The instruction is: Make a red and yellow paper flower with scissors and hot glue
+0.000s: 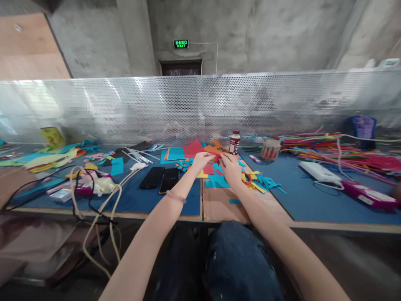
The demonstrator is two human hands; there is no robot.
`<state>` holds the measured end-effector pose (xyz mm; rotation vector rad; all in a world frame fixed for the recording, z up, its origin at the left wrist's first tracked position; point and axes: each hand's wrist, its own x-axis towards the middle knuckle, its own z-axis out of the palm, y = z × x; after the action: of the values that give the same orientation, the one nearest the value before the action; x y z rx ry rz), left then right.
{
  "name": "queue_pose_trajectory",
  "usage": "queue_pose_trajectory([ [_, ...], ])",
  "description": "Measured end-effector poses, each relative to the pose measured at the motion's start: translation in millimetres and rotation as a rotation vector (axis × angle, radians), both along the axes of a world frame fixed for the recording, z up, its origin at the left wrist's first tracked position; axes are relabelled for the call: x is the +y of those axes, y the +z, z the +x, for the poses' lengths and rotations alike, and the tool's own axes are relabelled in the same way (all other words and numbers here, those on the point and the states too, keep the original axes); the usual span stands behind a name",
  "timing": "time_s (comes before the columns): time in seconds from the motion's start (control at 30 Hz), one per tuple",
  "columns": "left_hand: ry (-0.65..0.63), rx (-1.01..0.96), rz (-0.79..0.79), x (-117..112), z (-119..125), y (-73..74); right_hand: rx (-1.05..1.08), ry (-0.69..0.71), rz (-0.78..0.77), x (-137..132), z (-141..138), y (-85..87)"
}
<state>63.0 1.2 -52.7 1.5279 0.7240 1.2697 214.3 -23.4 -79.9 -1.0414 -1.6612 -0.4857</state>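
My left hand (203, 161) and my right hand (230, 166) meet over the middle of the table, fingers pinched together. Between them is a small piece of red paper (218, 158), gripped from both sides and partly covered by the fingertips. Beneath and around the hands lie cut pieces of blue paper (216, 181), with yellow and red scraps among them. Behind the left hand rests a red sheet (193, 148) on other coloured sheets. An orange paper piece (214, 149) lies just beyond the fingers. Beside the right wrist shows a red-orange loop (248, 179), its kind unclear.
A dark red bottle (234, 143) stands behind my right hand. Two phones (152, 178) lie left, near cables (117, 196) hanging over the edge. To the right are a clear container (270, 150), coloured craft stems (316, 144) and a purple-and-white box (369, 195). A perforated metal screen (125, 108) borders the back.
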Motion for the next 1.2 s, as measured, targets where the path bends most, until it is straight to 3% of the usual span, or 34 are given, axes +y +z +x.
queue_pose_trajectory([
  [0.27, 0.005, -0.042, 0.016, 1, 1, -0.3, -0.125, -0.085, 0.048, -10, -5, 5.7],
  [0.5, 0.020, -0.064, 0.038, -4, 0, 3.9, -0.136, -0.061, 0.035, -16, -11, 5.6],
  [0.9, 0.047, -0.018, 0.074, -12, -2, 10.2, 0.038, -0.018, 0.061, 1, 0, 3.2],
  [1.2, -0.003, -0.040, 0.052, -12, 0, 9.7, -0.088, -0.020, 0.035, -4, 0, 1.3],
])
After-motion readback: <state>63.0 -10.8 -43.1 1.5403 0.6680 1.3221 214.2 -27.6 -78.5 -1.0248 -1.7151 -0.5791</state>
